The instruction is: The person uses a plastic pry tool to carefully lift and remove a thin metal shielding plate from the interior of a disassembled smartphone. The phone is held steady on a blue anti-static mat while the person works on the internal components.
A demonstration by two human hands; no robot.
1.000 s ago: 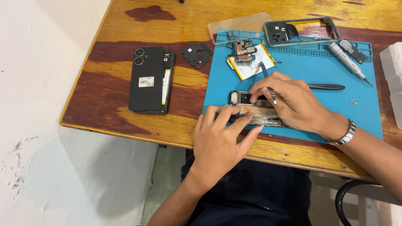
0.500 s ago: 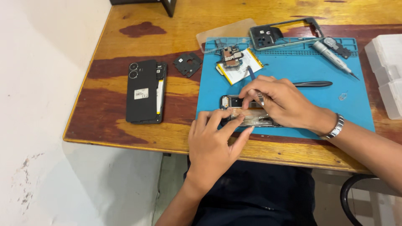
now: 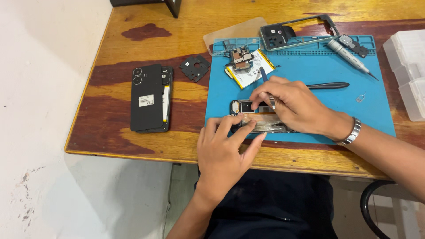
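Note:
An opened phone point(image 3: 241, 106) with its back off lies on a blue work mat point(image 3: 310, 66) near the table's front edge. My left hand point(image 3: 223, 150) presses down on the phone's near long edge, fingers spread along it. My right hand point(image 3: 296, 106) hovers over the phone's middle with the fingers pinched around a slim blue tool point(image 3: 263, 74), whose upper end sticks out behind the fingers. The tool's tip and most of the phone's inside are hidden under my right hand. A metal watch band point(image 3: 352, 132) is on my right wrist.
On the wooden table point(image 3: 110, 132), left of the mat, lie a black phone back cover point(image 3: 148, 98) and a small black plate point(image 3: 195, 67). The mat carries a battery with a circuit board point(image 3: 248, 66), a phone frame point(image 3: 296, 32), a screwdriver point(image 3: 352, 57), a black spudger point(image 3: 330, 85) and a pin point(image 3: 361, 97). White plastic boxes point(image 3: 409, 66) stand at right.
The view has shifted a little, so things sit differently in the picture. Both hands stay on the opened phone; my right fingers have shifted slightly over its middle.

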